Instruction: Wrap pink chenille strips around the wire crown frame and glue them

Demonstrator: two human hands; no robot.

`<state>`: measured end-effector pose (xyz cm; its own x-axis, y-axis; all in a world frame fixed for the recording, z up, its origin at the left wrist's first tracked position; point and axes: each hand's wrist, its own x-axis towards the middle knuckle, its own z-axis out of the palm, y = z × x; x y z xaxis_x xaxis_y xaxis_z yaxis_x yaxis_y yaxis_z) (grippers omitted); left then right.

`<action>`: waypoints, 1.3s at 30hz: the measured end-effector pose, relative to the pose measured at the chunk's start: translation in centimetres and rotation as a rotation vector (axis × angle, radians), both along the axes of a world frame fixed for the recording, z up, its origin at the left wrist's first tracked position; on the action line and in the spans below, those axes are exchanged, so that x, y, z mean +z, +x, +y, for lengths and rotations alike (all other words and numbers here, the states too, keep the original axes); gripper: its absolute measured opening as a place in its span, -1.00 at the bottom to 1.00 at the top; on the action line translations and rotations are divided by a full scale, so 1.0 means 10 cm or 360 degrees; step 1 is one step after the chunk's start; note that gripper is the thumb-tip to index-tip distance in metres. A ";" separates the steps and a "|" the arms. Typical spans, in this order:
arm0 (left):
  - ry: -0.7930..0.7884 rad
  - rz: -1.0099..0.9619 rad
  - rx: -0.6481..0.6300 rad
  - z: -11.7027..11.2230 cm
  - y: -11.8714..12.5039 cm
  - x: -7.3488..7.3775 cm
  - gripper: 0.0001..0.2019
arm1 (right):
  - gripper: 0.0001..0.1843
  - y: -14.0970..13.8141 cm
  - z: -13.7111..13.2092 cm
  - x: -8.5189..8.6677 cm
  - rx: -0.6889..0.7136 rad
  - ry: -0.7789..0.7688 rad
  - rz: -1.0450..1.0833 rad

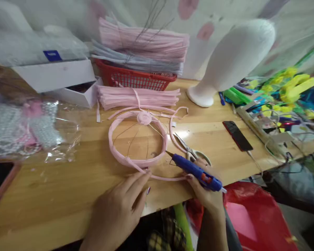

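Observation:
A ring wrapped in pink strip (111, 144) lies flat on the wooden table, with thin wires running from its pink round hub (144, 118). My left hand (120, 202) is at the ring's near side, its fingertips closed on a pink strip (167, 179) that comes off the ring. In my right hand (205, 191) is a blue glue gun (193, 169), its dark nozzle pointing left at the ring's right side. The thumb of that hand also touches the strip further along. Scissors (189, 150) lie just beyond the glue gun, their handles partly hidden.
Behind the ring lie a tied bundle of pink strips (138, 96) and a red basket (143, 79) of more bundles. A white foam stand (225, 59), phone (237, 135) and power strip (253, 120) are right. Bagged beads (23, 129) and a white box (60, 75) sit left.

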<state>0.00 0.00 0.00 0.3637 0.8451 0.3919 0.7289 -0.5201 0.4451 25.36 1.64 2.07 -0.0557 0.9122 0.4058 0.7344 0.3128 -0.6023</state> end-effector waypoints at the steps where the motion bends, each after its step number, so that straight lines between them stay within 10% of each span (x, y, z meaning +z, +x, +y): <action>1: -0.0010 -0.0013 0.0000 0.00 -0.01 -0.01 -0.68 | -0.60 0.00 0.01 0.00 0.0003 -0.0004 0.0010; 39: -0.0031 -0.0060 -0.0039 0.01 -0.04 0.00 -0.69 | -0.59 0.04 0.02 -0.02 0.0030 -0.0150 0.0172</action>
<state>-0.35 0.14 0.04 0.3697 0.8436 0.3896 0.6984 -0.5288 0.4823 25.75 1.82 1.83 -0.0336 0.9458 0.3229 0.6583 0.2640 -0.7050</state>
